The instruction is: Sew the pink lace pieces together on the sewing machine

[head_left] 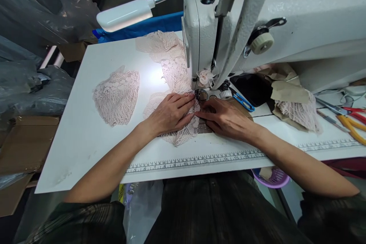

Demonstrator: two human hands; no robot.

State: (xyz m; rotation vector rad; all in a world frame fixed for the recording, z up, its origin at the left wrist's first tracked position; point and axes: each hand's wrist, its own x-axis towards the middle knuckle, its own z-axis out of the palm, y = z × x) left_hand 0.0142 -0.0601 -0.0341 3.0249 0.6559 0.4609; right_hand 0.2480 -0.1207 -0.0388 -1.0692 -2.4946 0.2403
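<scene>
Pale pink lace fabric (175,72) runs from the back of the white table to the needle area of the sewing machine (199,38). My left hand (173,113) lies flat on this lace, its fingers stretched toward the presser foot (197,93). At the lace's right edge, my right hand (223,116) has its thumb and forefinger pinched together on the cloth beside the foot. The tips of those fingers partly cover the edge. A separate lace piece (117,97) lies to the left on the table.
A lamp (126,13) reaches over the table (94,167). Right of the needle lie blue thread snips (243,102), a black phone-like object (253,88), bundled lace (299,110) and orange-handled scissors (350,124). A printed ruler (197,162) follows the front edge; a purple basket (273,177) sits below.
</scene>
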